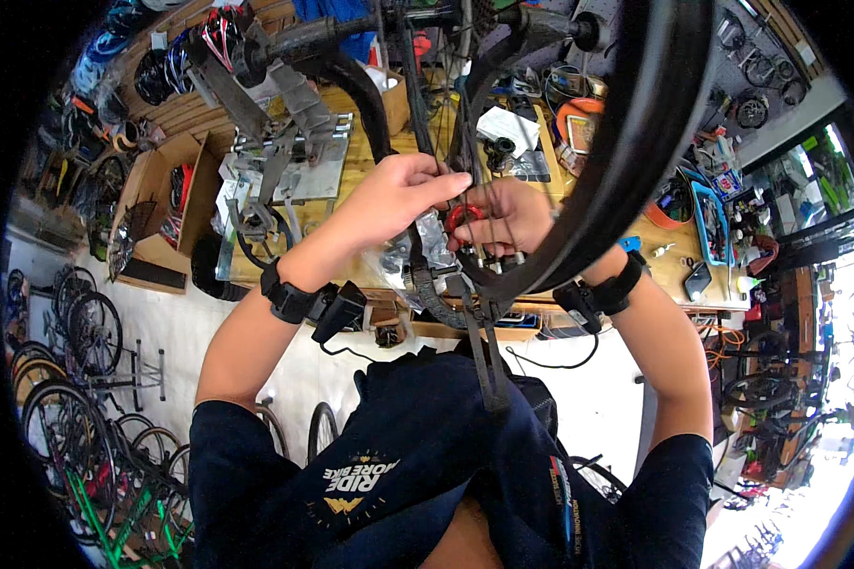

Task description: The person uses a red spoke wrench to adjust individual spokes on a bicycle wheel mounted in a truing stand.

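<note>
A bicycle wheel with a black rim stands upright in front of me, held in a dark metal truing stand. My left hand is at the spokes, fingers curled and thumb laid toward them; what is pinched there is hidden. Seen partly through the spokes, my right hand has its fingers closed around a red round spoke wrench. Both hands are close together, just above the lower part of the rim. Crinkled clear plastic lies behind the wheel, near my fingers.
A wooden workbench spreads behind the wheel, with a blue tray, an orange round container and a metal fixture on it. An open cardboard box is at left. Several bicycles line the left floor. Cabled black devices are strapped to my wrists.
</note>
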`<action>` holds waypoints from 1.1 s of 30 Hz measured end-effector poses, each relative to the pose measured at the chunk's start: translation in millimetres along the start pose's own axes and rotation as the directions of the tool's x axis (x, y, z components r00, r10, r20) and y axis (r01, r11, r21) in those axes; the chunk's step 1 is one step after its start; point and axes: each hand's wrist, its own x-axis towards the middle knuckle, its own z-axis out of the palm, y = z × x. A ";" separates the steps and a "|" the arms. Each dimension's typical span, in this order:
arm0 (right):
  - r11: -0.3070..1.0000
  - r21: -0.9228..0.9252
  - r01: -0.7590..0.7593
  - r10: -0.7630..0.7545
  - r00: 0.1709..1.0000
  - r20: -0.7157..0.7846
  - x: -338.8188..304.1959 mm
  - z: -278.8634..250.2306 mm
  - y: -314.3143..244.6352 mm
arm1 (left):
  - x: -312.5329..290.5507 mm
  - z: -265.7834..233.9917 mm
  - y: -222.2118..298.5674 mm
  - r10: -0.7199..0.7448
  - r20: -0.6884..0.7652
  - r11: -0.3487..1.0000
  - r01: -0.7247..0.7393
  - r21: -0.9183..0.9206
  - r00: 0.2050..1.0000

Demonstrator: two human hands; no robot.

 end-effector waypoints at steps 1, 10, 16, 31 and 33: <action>0.997 -0.077 -0.027 0.024 0.999 -0.036 1.5 -0.5 4.1 | -4.2 2.0 7.4 0.003 -0.030 0.999 -0.002 0.032 1.000; 0.953 0.301 0.018 -0.116 0.944 0.309 18.0 -15.5 21.5 | -4.4 7.8 11.9 -0.122 -0.030 0.993 0.121 -0.013 0.992; 0.957 0.276 -0.084 -0.057 0.882 0.467 35.1 -24.6 19.4 | -17.5 16.8 29.2 -0.163 -0.040 0.984 0.159 -0.085 0.986; 0.880 -0.435 0.190 -0.117 0.975 0.189 33.0 -0.7 -31.2 | -14.4 21.5 15.2 -0.087 -0.128 0.993 0.075 -0.094 0.988; 0.944 -0.324 0.054 -0.004 0.988 0.152 30.0 7.0 -33.5 | -12.9 17.2 9.3 -0.096 -0.094 0.991 0.087 -0.101 0.991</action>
